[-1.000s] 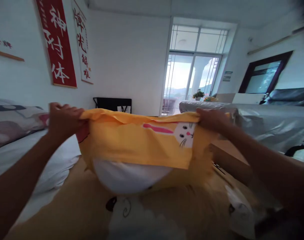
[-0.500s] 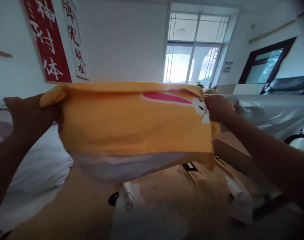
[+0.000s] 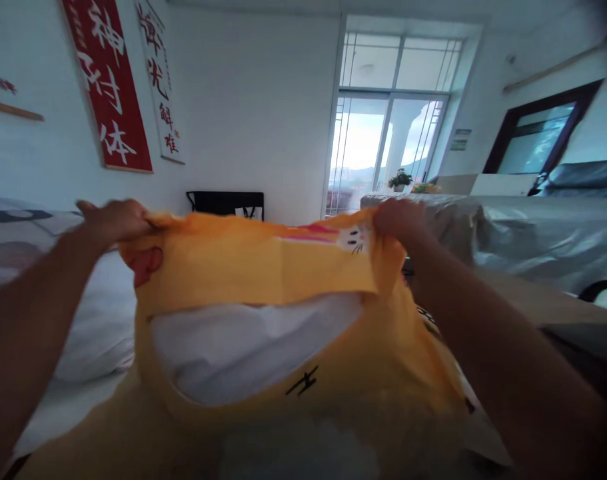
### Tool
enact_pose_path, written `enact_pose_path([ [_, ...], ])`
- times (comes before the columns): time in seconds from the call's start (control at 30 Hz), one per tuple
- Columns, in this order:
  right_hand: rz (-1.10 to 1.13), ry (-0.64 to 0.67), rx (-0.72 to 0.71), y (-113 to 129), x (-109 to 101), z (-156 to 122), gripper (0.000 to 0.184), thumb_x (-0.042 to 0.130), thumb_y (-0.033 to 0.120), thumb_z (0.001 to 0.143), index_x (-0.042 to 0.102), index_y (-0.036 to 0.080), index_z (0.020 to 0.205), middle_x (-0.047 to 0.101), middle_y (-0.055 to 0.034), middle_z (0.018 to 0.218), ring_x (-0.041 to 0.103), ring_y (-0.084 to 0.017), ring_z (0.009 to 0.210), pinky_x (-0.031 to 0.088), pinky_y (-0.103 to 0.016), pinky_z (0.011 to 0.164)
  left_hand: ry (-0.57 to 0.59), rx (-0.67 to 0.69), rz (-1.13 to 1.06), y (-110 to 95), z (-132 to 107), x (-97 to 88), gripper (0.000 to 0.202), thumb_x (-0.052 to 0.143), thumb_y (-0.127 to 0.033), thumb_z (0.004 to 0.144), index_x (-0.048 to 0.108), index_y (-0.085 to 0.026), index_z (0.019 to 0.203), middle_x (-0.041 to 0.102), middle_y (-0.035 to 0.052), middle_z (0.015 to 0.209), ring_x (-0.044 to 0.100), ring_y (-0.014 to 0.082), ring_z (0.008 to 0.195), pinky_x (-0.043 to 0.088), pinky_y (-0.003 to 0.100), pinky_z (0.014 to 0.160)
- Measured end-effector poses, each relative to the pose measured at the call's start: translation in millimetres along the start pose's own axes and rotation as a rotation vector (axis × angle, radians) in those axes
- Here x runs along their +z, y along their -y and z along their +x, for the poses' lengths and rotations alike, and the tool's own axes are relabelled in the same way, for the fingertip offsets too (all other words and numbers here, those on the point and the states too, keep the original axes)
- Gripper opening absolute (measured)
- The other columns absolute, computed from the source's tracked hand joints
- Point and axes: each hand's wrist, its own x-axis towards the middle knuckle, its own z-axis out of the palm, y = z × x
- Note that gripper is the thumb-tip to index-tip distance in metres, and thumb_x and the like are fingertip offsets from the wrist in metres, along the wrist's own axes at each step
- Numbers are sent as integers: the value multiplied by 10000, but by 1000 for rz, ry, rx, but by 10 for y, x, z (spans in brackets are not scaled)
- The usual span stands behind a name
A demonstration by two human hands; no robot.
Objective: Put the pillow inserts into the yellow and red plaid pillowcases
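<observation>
A yellow pillowcase [image 3: 243,270] with a white rabbit print and pink ears is stretched between my two hands. My left hand [image 3: 116,223] is closed on its upper left corner, just above a red printed patch. My right hand [image 3: 400,220] grips the upper right corner beside the rabbit's face. Below the top band the case gapes, and white material [image 3: 248,343] shows inside; whether it is a pillow or a lining I cannot tell. The case's lower part hangs over a tan cover with a pale print, blurred at the bottom.
White bedding [image 3: 98,320] lies at the left. Behind on the right, clear plastic sheeting [image 3: 533,230] covers a piece of furniture, with a potted plant [image 3: 400,179] beyond. A black chair back [image 3: 223,203] stands by the wall, and a window [image 3: 390,133] is at the back.
Both hands have come down and slightly closer together, still holding the pillowcase. Its lower part has dropped into view, and the opening with white inside now shows wide.
</observation>
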Motion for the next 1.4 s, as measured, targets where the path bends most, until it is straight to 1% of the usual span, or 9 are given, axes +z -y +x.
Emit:
enact_pose_path([
  [0.17,112,76,-431,464,412,-400,381,508,255,901,565,195,1273,576,-109,1300,494,-240,1206,310,-384,1011,-195,146,-163,-291,-273,579,431,405,-384,885,583,-106,1161,574,166,1184,528,295,1101,369,494,956],
  [0.33,440,420,-888,1065,868,-933,431,395,459,951,534,263,1309,562,-63,1332,507,-217,1202,327,-376,1016,302,542,-499,-729,-492,1358,502,349,-539,858,643,-178,1045,666,73,1127,582,228,1051,416,332,935],
  [0.63,443,300,-644,1129,1417,-869,403,321,408,978,612,202,1165,625,-110,1204,534,-241,1140,357,-406,932,214,429,-394,-708,-748,1969,475,281,-422,906,690,-183,945,717,78,998,638,224,939,440,332,848],
  [0.77,354,299,-621,1122,1376,-881,464,410,516,929,707,159,915,706,-124,951,618,-246,962,378,-372,887,187,496,-300,-718,-820,1828,483,332,-445,902,698,-199,706,721,66,767,644,195,742,449,290,728],
  [0.9,273,226,-573,985,864,-446,537,421,582,900,730,157,791,700,-146,816,621,-267,841,381,-382,809,51,471,-165,-597,-432,1017,451,411,-479,870,701,-162,731,636,81,607,609,227,688,419,392,807],
  [1.03,242,-360,-456,920,393,-139,520,315,472,969,733,185,852,680,-90,760,576,-230,801,322,-409,853,-523,-17,-66,-590,-58,260,765,10,-440,959,665,-52,1030,656,142,782,604,277,872,395,458,829],
  [1.07,236,-436,-459,944,357,-164,519,310,448,976,733,182,839,674,-84,735,566,-220,778,319,-397,841,-491,-33,-34,-619,-44,206,804,-52,-406,955,663,-45,1031,661,146,803,611,266,861,406,439,802],
  [1.23,120,-171,-674,1072,530,-484,405,424,374,953,744,178,800,682,-78,733,562,-182,760,287,-343,835,117,356,61,-684,-304,645,726,152,-559,925,713,-131,755,700,135,765,652,263,779,433,354,705],
  [1.4,116,-130,-540,999,643,-357,474,359,437,970,749,188,868,693,-102,830,549,-212,870,256,-374,905,-93,359,189,-730,-354,922,729,131,-544,922,738,-150,840,707,142,795,657,305,841,425,379,761],
])
